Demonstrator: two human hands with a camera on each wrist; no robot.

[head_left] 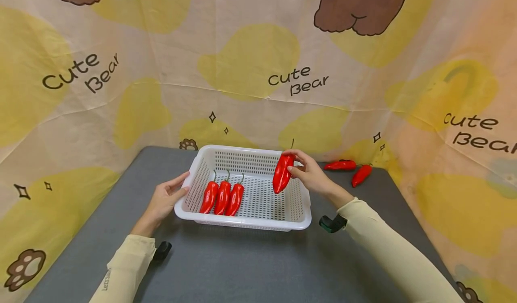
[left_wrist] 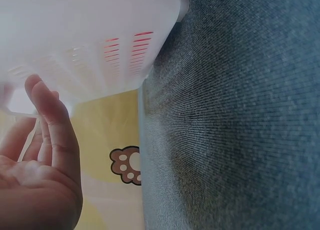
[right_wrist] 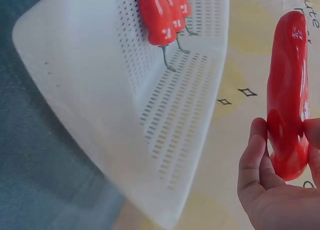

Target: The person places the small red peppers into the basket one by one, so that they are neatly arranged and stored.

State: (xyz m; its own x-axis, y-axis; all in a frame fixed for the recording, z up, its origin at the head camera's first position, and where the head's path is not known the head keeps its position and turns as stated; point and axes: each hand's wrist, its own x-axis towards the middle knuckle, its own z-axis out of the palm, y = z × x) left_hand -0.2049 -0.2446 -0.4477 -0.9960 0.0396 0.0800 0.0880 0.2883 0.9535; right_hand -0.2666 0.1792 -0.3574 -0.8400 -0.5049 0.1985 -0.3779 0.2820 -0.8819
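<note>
A white plastic basket (head_left: 242, 222) with slotted walls stands on the grey table. My left hand (head_left: 163, 199) grips its left rim, and the left wrist view shows the fingers (left_wrist: 57, 125) up against that rim. Over the basket's right part, my right hand (head_left: 308, 173) pinches a red pepper (head_left: 282, 173) between thumb and fingers, its stem pointing up. The right wrist view shows this pepper (right_wrist: 288, 84) held apart from the basket wall. Three more red peppers (head_left: 223, 197) lie side by side in the basket's left half, stems toward the back.
Two red peppers, one lying sideways (head_left: 340, 165) and one slanted (head_left: 361, 175), rest on the table (head_left: 250, 267) at the back right. A printed cloth (head_left: 250, 60) hangs behind the table and along its sides.
</note>
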